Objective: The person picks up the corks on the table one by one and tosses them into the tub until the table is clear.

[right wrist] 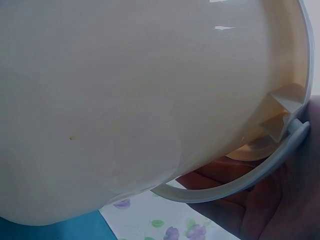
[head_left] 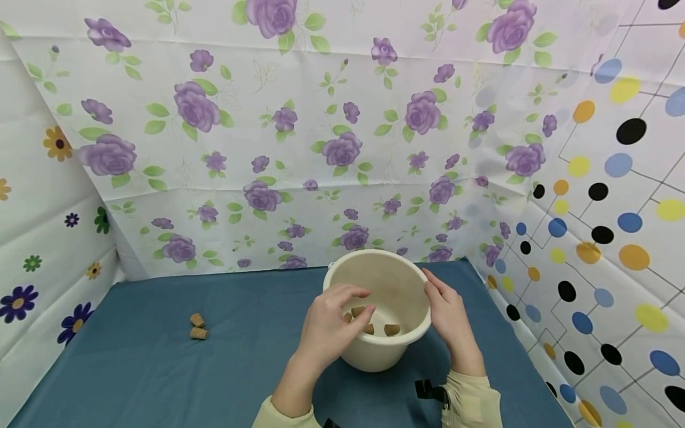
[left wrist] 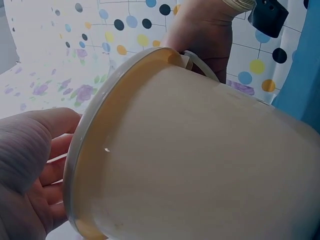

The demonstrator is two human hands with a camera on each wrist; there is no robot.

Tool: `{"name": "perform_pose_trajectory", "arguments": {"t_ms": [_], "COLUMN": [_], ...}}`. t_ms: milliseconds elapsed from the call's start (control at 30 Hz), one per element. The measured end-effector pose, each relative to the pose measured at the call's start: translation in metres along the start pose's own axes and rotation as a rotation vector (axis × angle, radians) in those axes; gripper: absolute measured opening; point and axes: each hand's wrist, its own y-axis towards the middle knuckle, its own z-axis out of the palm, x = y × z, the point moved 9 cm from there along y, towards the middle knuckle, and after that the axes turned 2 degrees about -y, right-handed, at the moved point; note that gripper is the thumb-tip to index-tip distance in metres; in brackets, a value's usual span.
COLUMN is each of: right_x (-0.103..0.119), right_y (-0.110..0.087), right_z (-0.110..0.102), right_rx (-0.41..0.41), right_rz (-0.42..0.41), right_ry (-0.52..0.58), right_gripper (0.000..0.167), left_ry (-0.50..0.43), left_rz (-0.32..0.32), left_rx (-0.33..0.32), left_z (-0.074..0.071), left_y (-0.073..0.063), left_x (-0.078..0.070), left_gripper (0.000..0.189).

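A cream plastic bucket (head_left: pixel 374 358) stands tilted toward me on the blue cloth in the head view. Several corks (head_left: pixel 392 329) lie inside it. My left hand (head_left: pixel 332 321) is over the near left of the bucket's mouth, thumb and forefinger apart, with nothing seen between them. In the left wrist view its fingers reach past the rim. At the bucket's right side, my right hand (head_left: pixel 449 312) grips the rim. The right wrist view shows the bucket's handle (right wrist: pixel 225 192) hanging across that hand, part of which is hidden behind the bucket.
Two corks (head_left: pixel 199 334) lie close together on the blue cloth (head_left: pixel 134 374), left of the bucket. A flowered sheet (head_left: pixel 299 119) hangs behind. A dotted sheet (head_left: pixel 605 285) borders the right side, and another flowered sheet (head_left: pixel 43 249) the left.
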Motion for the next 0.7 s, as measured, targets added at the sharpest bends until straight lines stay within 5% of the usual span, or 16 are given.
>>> {"name": "perform_pose_trajectory", "arguments": {"t_ms": [700], "right_x": [0.002], "right_y": [-0.002], "right_z": [-0.001], "right_rx": [-0.003], "right_rz": [-0.011], "right_ry": [0.004], "right_gripper": [0.054], "left_ry": [-0.050], "left_rz": [0.001], "left_rx": [-0.030], "left_z": [-0.012], "left_y": [0.000], "left_x": [0.000], "left_gripper": [0.019]}}
